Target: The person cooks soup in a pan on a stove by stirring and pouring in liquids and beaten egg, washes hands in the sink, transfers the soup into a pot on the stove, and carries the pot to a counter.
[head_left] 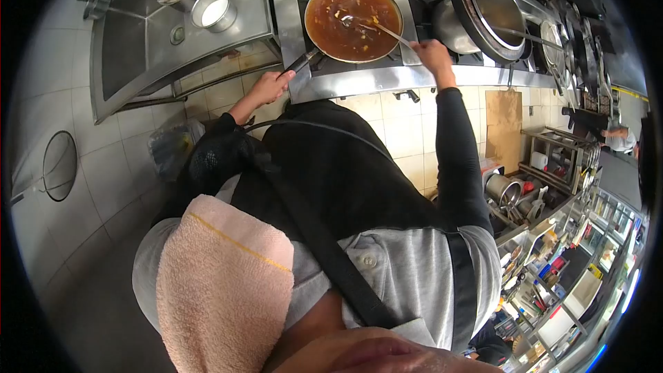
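A round frying pan (309, 17) sits on the stove, filled with reddish-brown sauce (352, 3) that has small yellowish bits in it. My left hand (271, 88) is closed around the pan's black handle (302, 61). My right hand (433, 57) grips a long-handled metal spoon (396, 36). The spoon's shiny head dips into the sauce near the middle of the pan, partly covered by it.
Large metal pots (498, 10) stand on the stove to the right. A steel sink counter (159, 62) on the left bears a small pot of white contents (213, 10) and pots of pale food. A strainer (60, 166) hangs at far left. Another person (621, 139) is at far right.
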Tool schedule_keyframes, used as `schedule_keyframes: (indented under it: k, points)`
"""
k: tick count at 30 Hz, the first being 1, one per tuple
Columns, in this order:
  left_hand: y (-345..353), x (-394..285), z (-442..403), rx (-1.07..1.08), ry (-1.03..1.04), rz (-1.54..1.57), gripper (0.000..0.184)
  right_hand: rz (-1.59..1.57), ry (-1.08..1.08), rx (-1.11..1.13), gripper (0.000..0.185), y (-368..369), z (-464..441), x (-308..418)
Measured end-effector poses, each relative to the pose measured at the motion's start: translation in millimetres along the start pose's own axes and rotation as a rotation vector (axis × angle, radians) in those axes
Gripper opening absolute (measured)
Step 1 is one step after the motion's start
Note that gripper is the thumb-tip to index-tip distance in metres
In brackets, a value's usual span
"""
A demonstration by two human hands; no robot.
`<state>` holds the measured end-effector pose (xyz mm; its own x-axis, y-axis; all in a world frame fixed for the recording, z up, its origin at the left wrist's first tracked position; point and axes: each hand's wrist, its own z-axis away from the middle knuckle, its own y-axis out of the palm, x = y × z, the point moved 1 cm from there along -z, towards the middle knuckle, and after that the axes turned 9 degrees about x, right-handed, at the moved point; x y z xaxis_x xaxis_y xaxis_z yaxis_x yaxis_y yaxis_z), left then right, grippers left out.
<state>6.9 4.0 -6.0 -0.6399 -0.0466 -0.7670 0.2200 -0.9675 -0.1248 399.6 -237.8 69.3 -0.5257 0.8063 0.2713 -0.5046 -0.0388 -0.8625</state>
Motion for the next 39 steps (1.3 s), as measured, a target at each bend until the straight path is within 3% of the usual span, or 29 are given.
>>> schedule_keyframes:
  k: [2,5,7,9,13,15,18,21,24,27,31,33,35,37,38,39]
  points:
    - [-3,-3,3,0.015,-0.007,0.015,0.054,-0.011,-0.102,-0.082,0.042,20,7,15]
    - [-12,14,21,-0.006,-0.065,-0.003,0.053,0.091,-0.117,0.041,0.041,22,26,2]
    - [-15,9,20,0.002,-0.046,-0.009,0.056,0.018,-0.009,0.063,0.043,1,16,3]
    - [-13,3,20,0.010,-0.053,-0.009,0.058,0.019,0.000,-0.052,0.046,24,2,17]
    - [-13,3,19,0.023,-0.061,0.026,0.060,0.105,-0.101,0.097,0.042,7,31,11]
    - [-10,9,21,0.036,-0.055,0.047,0.061,0.027,-0.022,0.100,0.041,0,16,-12]
    - [-13,3,17,0.038,-0.047,0.032,0.062,0.052,0.004,0.025,0.045,20,9,28]
    - [-14,-1,20,0.041,-0.060,0.003,0.063,0.083,-0.137,0.138,0.044,9,33,21]
    - [-13,4,18,0.054,-0.075,-0.020,0.064,0.024,0.058,0.105,0.046,-9,20,6]
    - [-16,-4,18,0.070,-0.046,-0.055,0.064,0.079,-0.030,0.027,0.047,25,10,29]
    - [-19,0,17,0.084,-0.023,-0.121,0.065,0.092,0.004,0.158,0.044,-12,23,3]
    - [-17,4,17,0.081,-0.029,-0.124,0.063,0.085,0.048,0.012,0.045,-15,23,18]
    - [-18,8,17,0.032,-0.033,-0.108,0.060,0.127,-0.037,-0.057,0.049,16,3,18]
    - [-35,4,26,-0.230,0.159,-0.280,0.052,0.086,-0.045,0.133,0.050,4,22,32]
    - [-43,3,28,-0.352,0.254,-0.372,0.048,0.087,-0.062,0.082,0.051,11,21,23]
    - [-57,-5,33,-0.545,0.417,-0.257,0.034,0.082,-0.083,0.036,0.050,18,18,9]
